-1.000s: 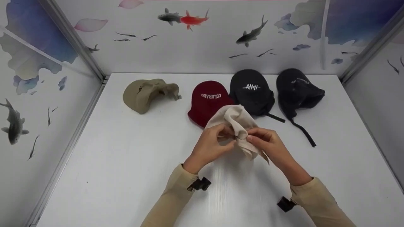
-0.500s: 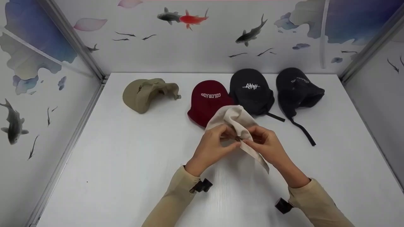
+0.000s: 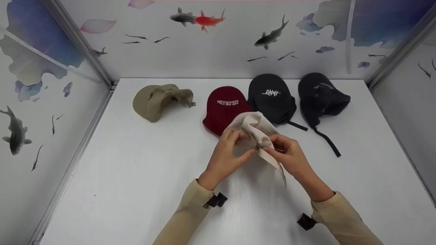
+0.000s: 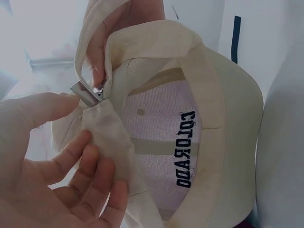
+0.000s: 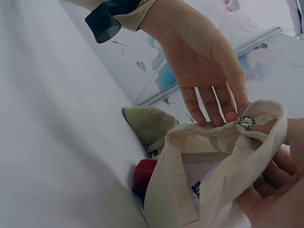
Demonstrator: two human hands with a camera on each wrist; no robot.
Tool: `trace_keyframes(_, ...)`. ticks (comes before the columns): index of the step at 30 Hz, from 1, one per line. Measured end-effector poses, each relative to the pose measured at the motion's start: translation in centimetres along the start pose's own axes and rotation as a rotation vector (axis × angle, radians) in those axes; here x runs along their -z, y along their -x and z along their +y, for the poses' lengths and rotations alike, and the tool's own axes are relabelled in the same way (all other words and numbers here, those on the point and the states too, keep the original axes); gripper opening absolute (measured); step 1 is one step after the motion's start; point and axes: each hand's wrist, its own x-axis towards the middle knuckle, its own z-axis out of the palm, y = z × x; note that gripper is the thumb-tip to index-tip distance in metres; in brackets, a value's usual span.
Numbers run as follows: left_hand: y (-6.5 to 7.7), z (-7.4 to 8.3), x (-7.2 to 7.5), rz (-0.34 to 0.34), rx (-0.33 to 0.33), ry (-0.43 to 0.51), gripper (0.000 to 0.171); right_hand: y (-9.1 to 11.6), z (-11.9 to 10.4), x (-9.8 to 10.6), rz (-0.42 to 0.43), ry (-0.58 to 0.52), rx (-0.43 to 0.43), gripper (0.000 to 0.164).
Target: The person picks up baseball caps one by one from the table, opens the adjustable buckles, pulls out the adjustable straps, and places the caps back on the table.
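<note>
A cream baseball cap (image 3: 259, 119) is held up between both hands, its inside showing a mirrored COLORADO in the left wrist view. My left hand (image 3: 224, 160) has its thumb on the metal buckle (image 4: 86, 94) of the back strap, with its fingers against the cap's band. My right hand (image 3: 294, 161) pinches the back strap (image 5: 279, 137) close to that buckle, the strap looping round beside its fingers. Part of the right hand is hidden behind the strap in the left wrist view. Just behind the held cap lies a dark red cap (image 3: 223, 105), partly covered by it.
Along the back of the white table (image 3: 136, 177) lie a khaki cap (image 3: 146, 103) at left, a black cap (image 3: 270, 92) right of the red one, and a dark cap (image 3: 316, 95) with its strap trailing forward. Printed walls (image 3: 218, 51) enclose the back and sides.
The folds of the cream cap have shifted and the buckle has come into sight between the hands. My left fingers have moved slightly up along the band. The other caps have stayed put.
</note>
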Motion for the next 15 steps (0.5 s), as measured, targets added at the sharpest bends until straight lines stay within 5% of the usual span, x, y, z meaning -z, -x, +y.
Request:
trace_keyframes(10, 0.15, 0.05, -0.6, 0.008, 0.071, -0.043, 0.043, 0.0, -0.02, -0.06, -0.003, -0.025, -0.001, 0.013)
trace_keyframes(15, 0.17, 0.02, -0.62, -0.01, 0.039, -0.044, 0.042, 0.03, -0.04, -0.04, -0.005, -0.036, -0.003, 0.014)
